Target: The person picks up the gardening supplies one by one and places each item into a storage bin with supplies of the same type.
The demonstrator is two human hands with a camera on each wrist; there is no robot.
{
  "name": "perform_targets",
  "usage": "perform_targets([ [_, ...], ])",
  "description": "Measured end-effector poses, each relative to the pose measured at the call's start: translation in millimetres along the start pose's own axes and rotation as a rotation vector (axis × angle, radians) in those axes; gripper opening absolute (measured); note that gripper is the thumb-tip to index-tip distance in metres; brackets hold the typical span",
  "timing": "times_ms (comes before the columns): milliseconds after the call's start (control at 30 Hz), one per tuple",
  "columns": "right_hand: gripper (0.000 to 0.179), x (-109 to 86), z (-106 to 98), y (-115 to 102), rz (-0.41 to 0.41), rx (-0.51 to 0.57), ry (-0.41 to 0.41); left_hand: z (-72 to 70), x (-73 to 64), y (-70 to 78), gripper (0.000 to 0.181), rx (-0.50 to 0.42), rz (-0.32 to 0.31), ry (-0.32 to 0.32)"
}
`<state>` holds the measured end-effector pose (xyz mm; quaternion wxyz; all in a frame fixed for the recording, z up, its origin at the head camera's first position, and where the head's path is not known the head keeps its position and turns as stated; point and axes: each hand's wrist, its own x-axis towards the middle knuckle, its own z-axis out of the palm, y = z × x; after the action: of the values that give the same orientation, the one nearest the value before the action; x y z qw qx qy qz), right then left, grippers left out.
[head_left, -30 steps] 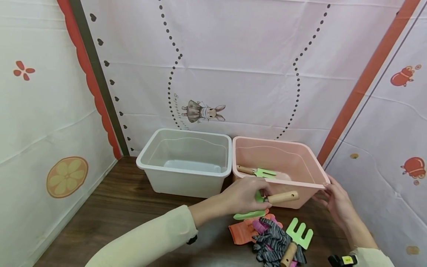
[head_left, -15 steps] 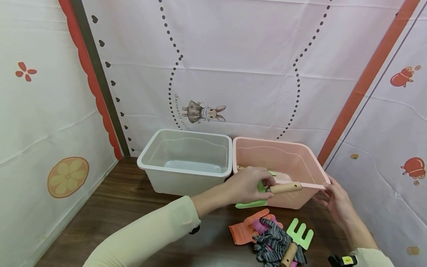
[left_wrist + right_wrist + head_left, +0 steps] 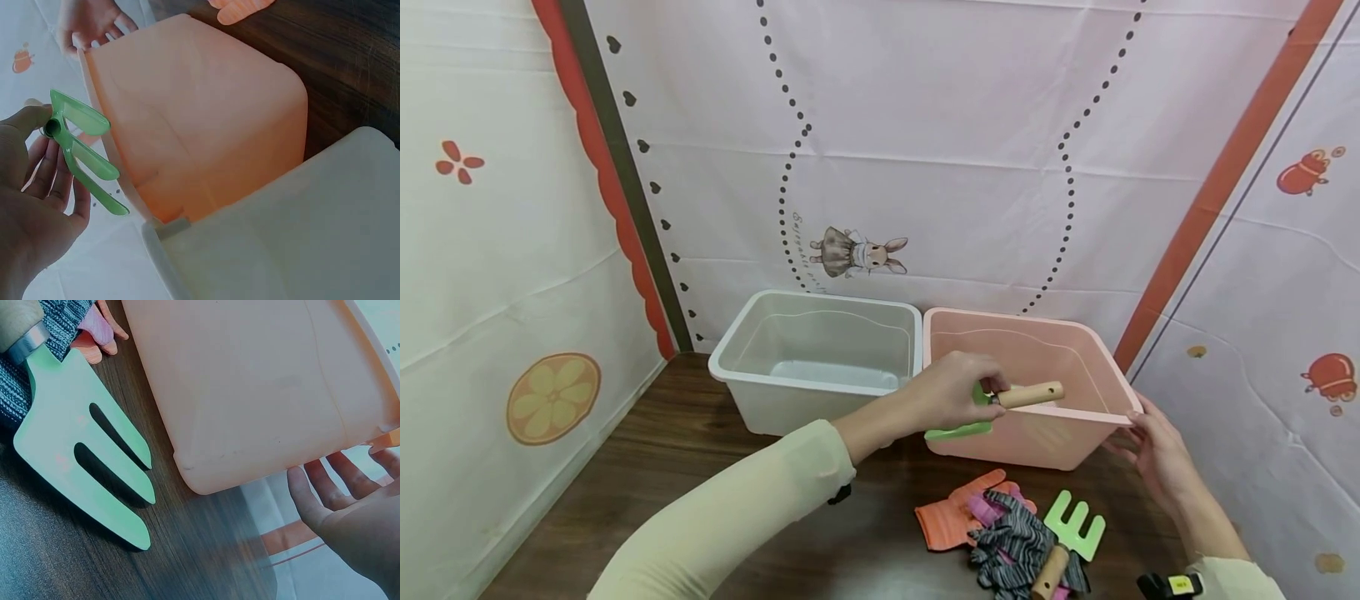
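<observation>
My left hand (image 3: 955,390) holds a small garden hand cultivator (image 3: 1033,394) over the front rim of the pink bin (image 3: 1000,337). Its wooden handle points right, and its bent green prongs (image 3: 95,156) show in the left wrist view. Thumb and fingers pinch it near the metal collar. At the bin's front right corner, my right hand (image 3: 1159,446) grips the rim, thumb on top and fingers below. The fork inside this bin is hidden behind my left hand and arm.
A pale grey bin (image 3: 820,417) stands left of the pink one. On the dark wooden table (image 3: 700,467) lie an orange glove (image 3: 943,525), a black striped glove (image 3: 1011,546), some purple fabric (image 3: 988,508) and a green hand fork (image 3: 1075,529). A printed cloth hangs behind.
My left hand has lifted the cultivator upward and away from the gloves, to the pink bin's front rim. My right hand has stayed on the rim.
</observation>
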<state>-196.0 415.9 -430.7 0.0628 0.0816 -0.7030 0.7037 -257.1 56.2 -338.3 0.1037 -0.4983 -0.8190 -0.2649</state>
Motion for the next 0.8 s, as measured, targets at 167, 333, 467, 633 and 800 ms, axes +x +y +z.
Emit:
perform_targets([
  [167, 0.051, 0.3, 0.3, -0.3, 0.005, 0.001, 0.005, -2.9, 4.8, -7.3, 0.021, -0.033, 0.000, 0.025],
  [333, 0.053, 0.0, 0.6, 0.1, 0.005, 0.006, -0.001, -6.7, 11.4, -11.7, 0.021, -0.031, -0.010, 0.028],
  [467, 0.055, 0.7, 1.4, -0.5, 0.013, 0.012, 0.002, -9.9, 17.0, -13.5, 0.020, -0.042, -0.029, 0.029],
  [633, 0.056, 0.8, 1.4, -0.6, 0.019, 0.003, 0.010, -13.3, 25.0, -15.4, 0.020, -0.061, -0.038, 0.032],
  [800, 0.057, 1.2, 1.4, -0.3, 0.028, 0.004, 0.014, -14.5, 32.2, -20.0, 0.020, -0.068, -0.048, 0.043],
])
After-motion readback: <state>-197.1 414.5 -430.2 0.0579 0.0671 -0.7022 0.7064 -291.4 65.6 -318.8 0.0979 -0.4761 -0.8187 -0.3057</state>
